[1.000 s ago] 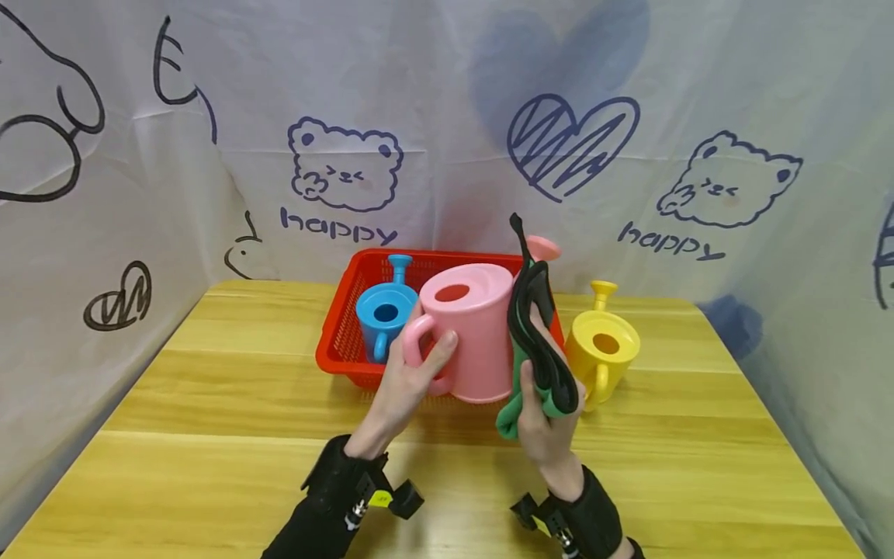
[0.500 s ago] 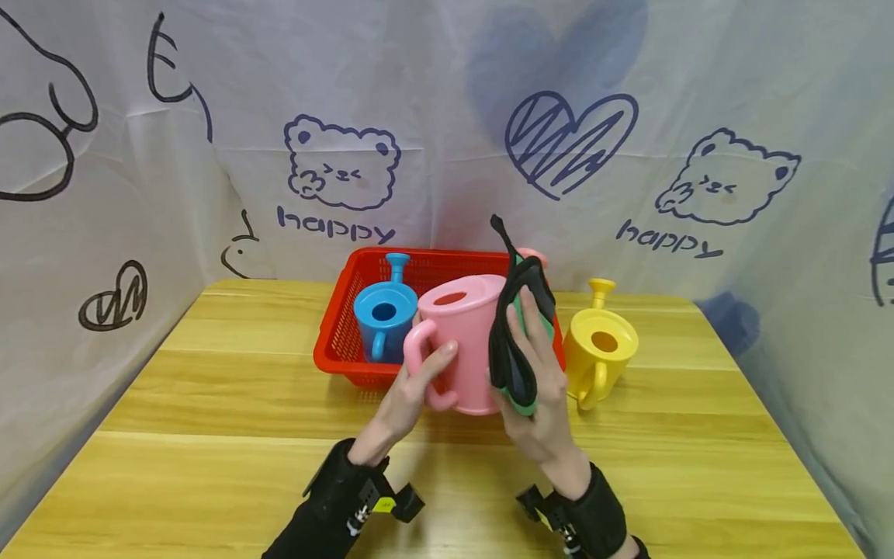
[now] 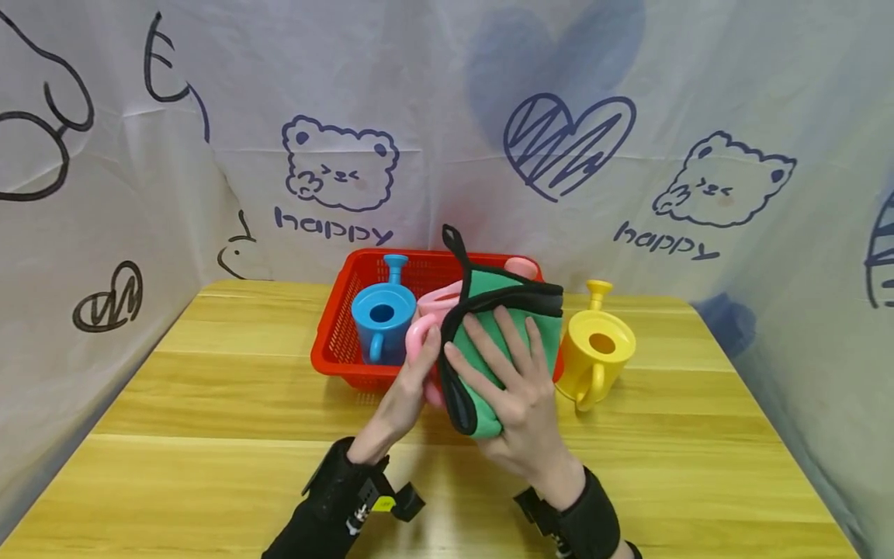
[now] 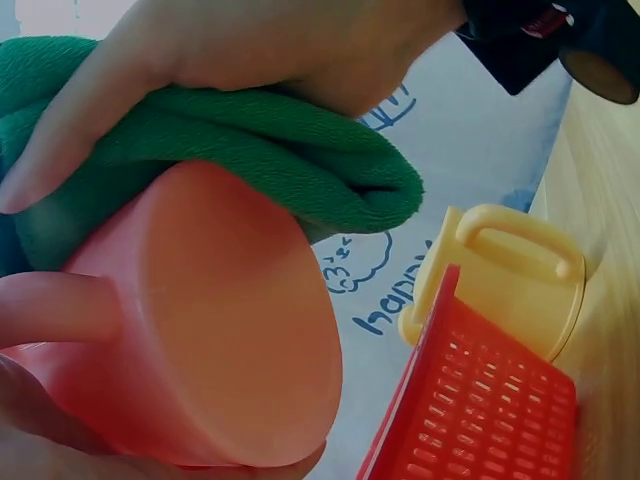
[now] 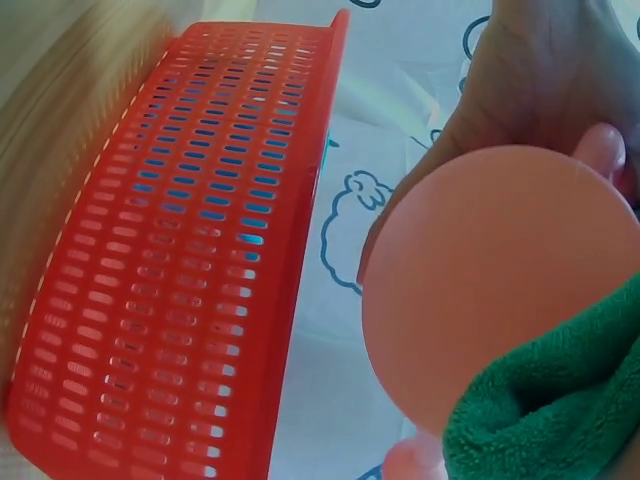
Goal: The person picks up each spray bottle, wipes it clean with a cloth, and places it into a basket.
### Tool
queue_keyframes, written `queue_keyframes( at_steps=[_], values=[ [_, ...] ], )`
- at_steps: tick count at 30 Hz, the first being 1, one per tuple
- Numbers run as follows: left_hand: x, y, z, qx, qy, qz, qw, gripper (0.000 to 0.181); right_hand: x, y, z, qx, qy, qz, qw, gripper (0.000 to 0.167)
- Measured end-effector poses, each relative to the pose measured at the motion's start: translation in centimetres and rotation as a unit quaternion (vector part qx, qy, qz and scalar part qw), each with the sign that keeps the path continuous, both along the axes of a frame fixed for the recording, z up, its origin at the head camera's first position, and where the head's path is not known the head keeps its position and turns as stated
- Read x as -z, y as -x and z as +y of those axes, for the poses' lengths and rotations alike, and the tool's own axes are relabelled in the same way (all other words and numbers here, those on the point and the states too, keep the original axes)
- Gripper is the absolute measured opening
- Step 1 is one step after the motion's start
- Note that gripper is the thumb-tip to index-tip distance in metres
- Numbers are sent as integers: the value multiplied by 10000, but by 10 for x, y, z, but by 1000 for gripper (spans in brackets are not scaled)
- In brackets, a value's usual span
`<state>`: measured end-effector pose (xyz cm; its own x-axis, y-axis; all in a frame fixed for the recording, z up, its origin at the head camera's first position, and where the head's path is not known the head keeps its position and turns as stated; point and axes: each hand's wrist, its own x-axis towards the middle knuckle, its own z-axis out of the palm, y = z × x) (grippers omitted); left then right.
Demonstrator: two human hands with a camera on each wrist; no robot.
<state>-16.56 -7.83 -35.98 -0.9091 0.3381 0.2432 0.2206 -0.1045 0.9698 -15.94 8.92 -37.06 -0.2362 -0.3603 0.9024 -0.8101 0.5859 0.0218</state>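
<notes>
Green cloth [image 4: 330, 160] against a pink can [image 4: 235, 310]
Your right hand [image 4: 235, 45] presses the cloth to the can's side; its smooth base faces you; your left hand [image 4: 55, 455] shows at the lower edge, touching the can; a red basket [image 4: 480, 390] partly covers a yellow can [image 4: 520, 290] near the wooden table [image 4: 617, 270]; "happy" marks the white sheet [image 4: 510, 140].

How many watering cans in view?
3. Blue: inside the red basket. Pink: held by the left hand, partly covered by the green cloth. Yellow: on the table, right of the basket in the head view. Part of the basket's inside is hidden.
</notes>
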Motion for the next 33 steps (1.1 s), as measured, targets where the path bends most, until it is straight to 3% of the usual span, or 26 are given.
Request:
queue_keyframes(
  at_steps=[7, 12, 16, 20, 26, 30, 33],
  values=[
    [-1, 3, -2, 265, -623, -428, 9968, 69, -6, 2, 9, -946, -126, -176, 9953, 43],
    [-2, 4, -6, 372, -1214, -681, 9896, 49, -12, 4, 16, -1688, -248, -298, 9849, 39],
    [-2, 3, -8, 361, -1359, -854, 9864, 38, -16, 5, 21, -1957, -355, -446, 9790, 37],
    [1, 3, -5, 247, -1072, -708, 9914, 50, -15, 5, 23, -1805, -461, -580, 9808, 40],
    [6, 3, -3, 160, -318, -256, 9990, 75, -9, 5, 19, -1165, -494, -547, 9905, 42],
    [8, 3, 2, 57, -36, -130, 9999, 74, -5, 6, 20, -916, -269, -733, 9927, 44],
    [10, 2, 5, -8, 182, -296, 9994, 71, -3, 8, 20, -911, 62, -914, 9916, 48]
  ],
)
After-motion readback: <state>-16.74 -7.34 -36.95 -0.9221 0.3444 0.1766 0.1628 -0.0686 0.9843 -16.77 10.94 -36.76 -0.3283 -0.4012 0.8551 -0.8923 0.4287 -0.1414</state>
